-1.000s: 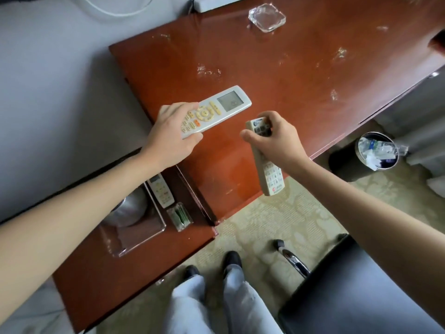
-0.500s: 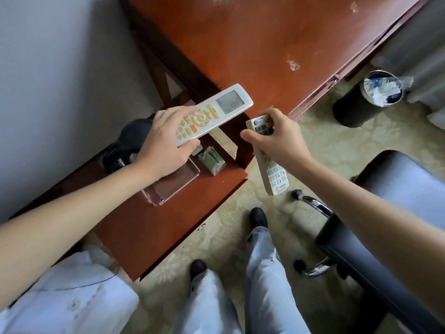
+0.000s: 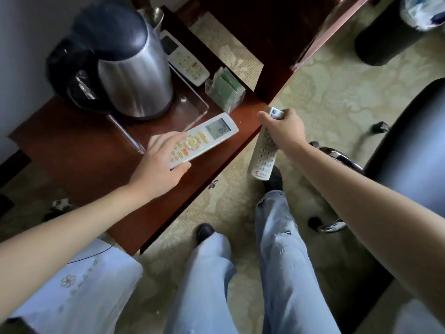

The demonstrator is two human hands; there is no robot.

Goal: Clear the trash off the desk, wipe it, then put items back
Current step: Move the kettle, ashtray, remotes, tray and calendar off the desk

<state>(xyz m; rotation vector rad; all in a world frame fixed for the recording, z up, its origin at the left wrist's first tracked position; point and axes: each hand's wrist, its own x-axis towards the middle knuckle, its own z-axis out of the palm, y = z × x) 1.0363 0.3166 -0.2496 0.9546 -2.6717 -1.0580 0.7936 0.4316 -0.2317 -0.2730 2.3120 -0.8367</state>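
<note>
Gripping display remote (image 3: 203,138) by button end in left hand (image 3: 159,165), just above low table (image 3: 72,145). Clutching keypad remote (image 3: 263,153) near top in right hand (image 3: 281,131), lower end hanging past table edge over carpet. Beyond: kettle (image 3: 127,63) on clear tray (image 3: 192,109), third remote (image 3: 184,57), green sachets (image 3: 225,91).

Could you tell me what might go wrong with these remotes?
The right hand has its grip on the long remote, which hangs beyond the side table edge; a slip could drop it onto the carpet. The display remote in the left hand is near the clear tray and might bump it.
</note>
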